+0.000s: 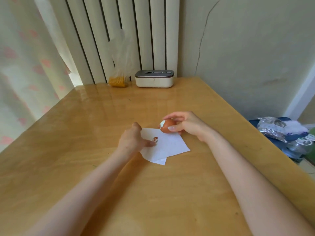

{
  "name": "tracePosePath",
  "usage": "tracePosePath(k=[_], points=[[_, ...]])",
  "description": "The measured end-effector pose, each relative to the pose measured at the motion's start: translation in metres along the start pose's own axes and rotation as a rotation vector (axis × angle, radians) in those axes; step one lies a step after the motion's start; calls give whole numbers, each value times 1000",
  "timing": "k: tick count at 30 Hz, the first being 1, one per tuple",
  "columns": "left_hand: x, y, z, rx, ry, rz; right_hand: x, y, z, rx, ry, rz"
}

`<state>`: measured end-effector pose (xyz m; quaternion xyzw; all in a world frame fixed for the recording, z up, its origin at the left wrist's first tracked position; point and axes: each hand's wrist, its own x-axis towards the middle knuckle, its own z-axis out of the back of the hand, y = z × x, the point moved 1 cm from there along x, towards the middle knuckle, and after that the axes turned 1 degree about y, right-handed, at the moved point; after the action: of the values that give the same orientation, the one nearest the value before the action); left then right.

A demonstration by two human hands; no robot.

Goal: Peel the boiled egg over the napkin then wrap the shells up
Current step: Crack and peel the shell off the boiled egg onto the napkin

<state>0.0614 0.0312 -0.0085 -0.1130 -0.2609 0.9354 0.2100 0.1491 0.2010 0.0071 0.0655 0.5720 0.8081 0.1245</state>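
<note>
Wooden bench [153, 193], glossy, seen from above and behind the person's forearms.

White napkin [168, 147] lies flat near bench centre, folded or doubled; a second layer's corner shows at its near edge.

Right hand [185, 126]: fingers curled around the egg [167, 126], thumb on the near side, other fingers over the far side. Egg is brown-shelled and lies roughly on its side in the grip. Its left end is bared, white showing where shell is gone. Egg sits above the napkin's far right edge; cannot tell whether it touches the paper.

Left hand [132, 140]: over the napkin's left edge, fingers loosely curled, tips pointing right. A small shell fragment [155, 139], brown and white, is at the fingertips, on or just over the napkin. Cannot tell whether the fingers pinch it or merely touch it. Egg is up and to the right of this hand, apart from it.

Far bench edge: a cream box with dark lid [154, 79], and beside it on the left a clear plastic bag [119, 65] with something yellow in its bottom. Both well apart from the napkin.
</note>
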Motion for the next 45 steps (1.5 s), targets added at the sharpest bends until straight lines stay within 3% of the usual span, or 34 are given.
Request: tracePosePath(k=[5, 10, 15, 24, 33, 45], points=[[0, 10, 7, 109, 28, 11, -1, 0, -4, -11, 31, 6], [23, 30, 22, 108, -212, -29, -2, 0, -3, 1, 11, 16], [39, 41, 11, -63, -165, -132, -2, 1, -6, -6, 16, 25], [39, 37, 6, 56, -342, -272, -4, 6, -8, 57, -35, 34], [44, 43, 0, 131, -328, -363, -10, -2, -6, 96, -147, -40], [54, 54, 12, 1, -172, -385, -11, -2, -10, 176, -38, -83]])
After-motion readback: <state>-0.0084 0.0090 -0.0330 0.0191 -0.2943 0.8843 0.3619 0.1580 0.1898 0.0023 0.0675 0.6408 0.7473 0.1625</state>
